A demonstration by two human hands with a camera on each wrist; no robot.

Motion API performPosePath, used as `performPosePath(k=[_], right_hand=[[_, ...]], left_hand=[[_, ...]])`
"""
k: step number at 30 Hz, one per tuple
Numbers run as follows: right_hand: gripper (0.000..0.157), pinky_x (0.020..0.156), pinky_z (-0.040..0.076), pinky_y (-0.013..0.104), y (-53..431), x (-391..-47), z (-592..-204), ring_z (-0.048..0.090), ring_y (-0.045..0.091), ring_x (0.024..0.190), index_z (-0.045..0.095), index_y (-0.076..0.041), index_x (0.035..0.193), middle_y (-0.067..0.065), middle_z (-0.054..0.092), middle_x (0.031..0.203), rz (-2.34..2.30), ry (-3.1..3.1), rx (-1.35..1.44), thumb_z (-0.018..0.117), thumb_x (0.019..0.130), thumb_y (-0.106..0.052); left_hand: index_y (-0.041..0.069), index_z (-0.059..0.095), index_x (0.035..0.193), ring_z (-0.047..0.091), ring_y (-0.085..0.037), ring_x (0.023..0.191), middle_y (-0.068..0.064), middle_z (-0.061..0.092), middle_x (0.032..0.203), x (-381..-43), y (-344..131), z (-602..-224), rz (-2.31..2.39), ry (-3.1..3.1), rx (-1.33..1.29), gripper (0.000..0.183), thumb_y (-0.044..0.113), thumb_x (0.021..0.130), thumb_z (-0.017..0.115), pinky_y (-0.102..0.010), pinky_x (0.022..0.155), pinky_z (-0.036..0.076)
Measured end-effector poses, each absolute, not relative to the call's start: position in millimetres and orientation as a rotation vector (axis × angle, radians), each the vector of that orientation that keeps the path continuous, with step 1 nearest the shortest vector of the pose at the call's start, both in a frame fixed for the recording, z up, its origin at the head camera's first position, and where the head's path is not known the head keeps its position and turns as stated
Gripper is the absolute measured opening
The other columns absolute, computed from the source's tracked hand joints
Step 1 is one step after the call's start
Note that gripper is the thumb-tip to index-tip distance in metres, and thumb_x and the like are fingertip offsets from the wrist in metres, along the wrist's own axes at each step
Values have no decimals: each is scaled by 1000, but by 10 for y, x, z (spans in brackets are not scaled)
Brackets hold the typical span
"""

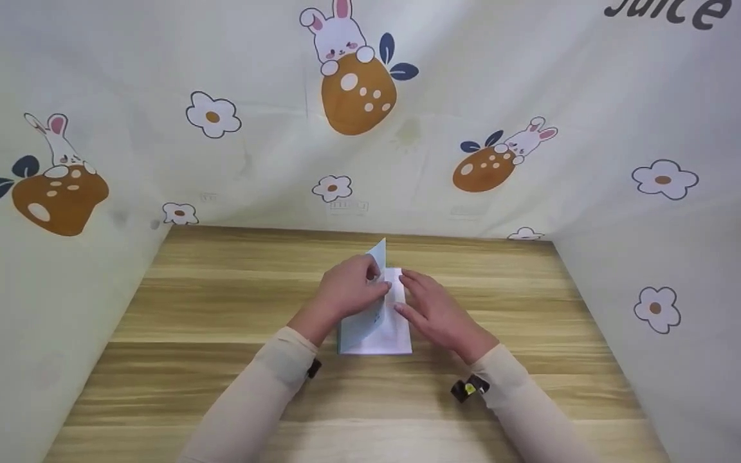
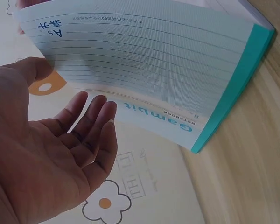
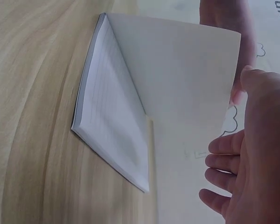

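A notebook (image 1: 393,337) lies on the wooden table with its light blue front cover (image 1: 359,328) lifted and standing steeply over the white page. In the left wrist view the cover (image 2: 144,60) shows ruled lines, "Gambit NOTEBOOK" lettering and a teal spine strip (image 2: 233,98). My left hand (image 1: 348,289) is on the cover's outer side, thumb at its edge and other fingers loosely bent. Over the page's right side is my right hand (image 1: 435,312), fingers relaxed. In the right wrist view its thumb tip overlaps the edge of the cover's plain white inside (image 3: 177,70), beside the lined page (image 3: 114,107).
Behind the wooden table (image 1: 216,296) hangs a pale cloth (image 1: 255,58) printed with rabbits, orange-brown fruit and flowers; it also runs along both sides. A black wrist device (image 1: 470,388) is at the right sleeve.
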State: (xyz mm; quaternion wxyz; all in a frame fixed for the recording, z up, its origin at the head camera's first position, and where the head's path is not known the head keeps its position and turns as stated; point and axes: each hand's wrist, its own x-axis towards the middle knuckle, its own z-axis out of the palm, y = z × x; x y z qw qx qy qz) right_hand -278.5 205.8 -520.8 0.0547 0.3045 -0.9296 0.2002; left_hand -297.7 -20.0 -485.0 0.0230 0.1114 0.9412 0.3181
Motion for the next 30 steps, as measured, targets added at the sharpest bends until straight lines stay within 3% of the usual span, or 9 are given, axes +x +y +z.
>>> performPosePath(k=[5,13,24,30], right_hand=[[65,119,31,48,2117,-2756,-5238,36,27,146,44,-8,153,10,41,158,647,-2826,897,49,104,-50],[75,120,28,46,2190,-2737,-5285,34,25,147,44,-8,153,8,39,159,645,-2855,870,38,102,-63],[75,121,26,44,2240,-2714,-5302,31,24,149,44,-6,153,8,38,160,619,-2869,848,37,104,-61],[73,121,27,46,2258,-2700,-5309,32,25,148,45,-4,151,8,39,160,630,-2854,847,38,104,-60]], left_hand=[[17,64,108,61,-18,86,0,66,104,-2931,-259,-4785,966,2977,368,36,48,88,68,-37,72,56],[18,63,119,61,-15,95,2,64,114,-2873,-429,-4707,918,3063,435,37,42,91,67,-40,81,57],[13,61,136,52,-29,132,-6,51,147,-2851,-796,-4581,760,3063,647,44,30,96,63,-50,108,45],[8,59,138,50,-33,135,-10,48,152,-2831,-975,-4521,655,3063,707,46,25,95,62,-52,110,42]])
